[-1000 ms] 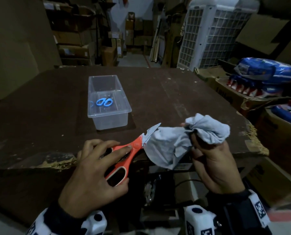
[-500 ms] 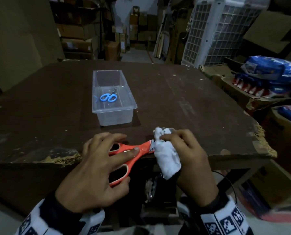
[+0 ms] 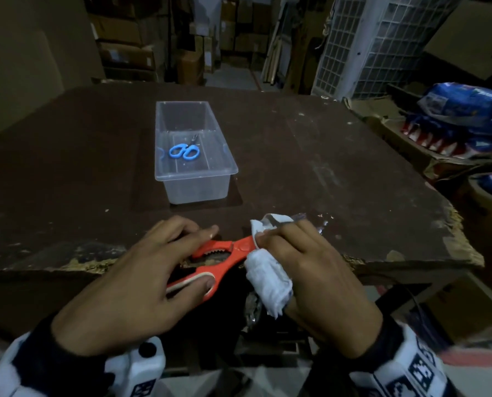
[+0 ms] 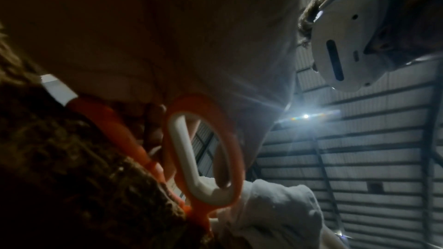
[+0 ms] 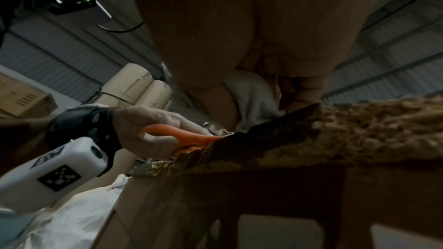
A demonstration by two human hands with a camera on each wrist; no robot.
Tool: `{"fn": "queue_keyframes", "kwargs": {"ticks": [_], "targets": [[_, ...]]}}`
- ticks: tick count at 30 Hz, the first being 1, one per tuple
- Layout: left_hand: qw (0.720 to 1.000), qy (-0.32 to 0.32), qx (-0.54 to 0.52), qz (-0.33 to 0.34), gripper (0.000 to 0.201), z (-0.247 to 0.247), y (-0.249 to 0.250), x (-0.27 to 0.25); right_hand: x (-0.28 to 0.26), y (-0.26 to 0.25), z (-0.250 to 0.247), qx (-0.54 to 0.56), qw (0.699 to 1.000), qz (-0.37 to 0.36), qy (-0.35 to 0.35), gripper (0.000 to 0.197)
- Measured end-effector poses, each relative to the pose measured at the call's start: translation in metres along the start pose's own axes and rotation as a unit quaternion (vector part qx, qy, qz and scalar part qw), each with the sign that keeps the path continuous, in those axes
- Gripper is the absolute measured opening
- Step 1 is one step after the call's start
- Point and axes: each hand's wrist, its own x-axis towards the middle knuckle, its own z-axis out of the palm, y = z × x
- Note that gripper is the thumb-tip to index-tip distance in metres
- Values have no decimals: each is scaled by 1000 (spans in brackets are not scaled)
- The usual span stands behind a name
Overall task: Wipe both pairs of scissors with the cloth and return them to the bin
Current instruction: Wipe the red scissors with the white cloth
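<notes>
Orange-handled scissors (image 3: 220, 257) lie across the table's near edge, handles (image 4: 203, 150) hanging toward me. My left hand (image 3: 153, 270) grips those handles, thumb on the lower loop, as the right wrist view shows too (image 5: 153, 130). My right hand (image 3: 304, 262) holds the white cloth (image 3: 267, 279) wrapped over the blades, which are hidden under it. A tail of the cloth (image 4: 275, 215) hangs below the edge. Small blue-handled scissors (image 3: 184, 151) lie inside the clear plastic bin (image 3: 196, 184) farther back on the table.
The dark table (image 3: 325, 167) has a crumbling near edge (image 5: 335, 130) and a chipped right corner (image 3: 453, 239). Cardboard boxes with blue packages (image 3: 462, 110) crowd the right side. A white grille unit (image 3: 367, 44) stands behind.
My right hand brought the loose cloth down onto the blades and closed it around them. The scissors dropped to rest on the table edge, still held by my left hand.
</notes>
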Motion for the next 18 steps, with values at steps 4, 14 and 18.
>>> {"fn": "queue_keyframes", "kwargs": {"ticks": [4,14,18], "targets": [[1000,-14,-11,10,61,-7,0,2,4,16,-9,4,1000,16,-10,27],[999,-34,1,10,63,-16,0,3,8,45,-40,-18,998,59,5,18],[999,-40,-10,-3,76,-12,2,5,18,27,-39,97,989,29,110,20]]}}
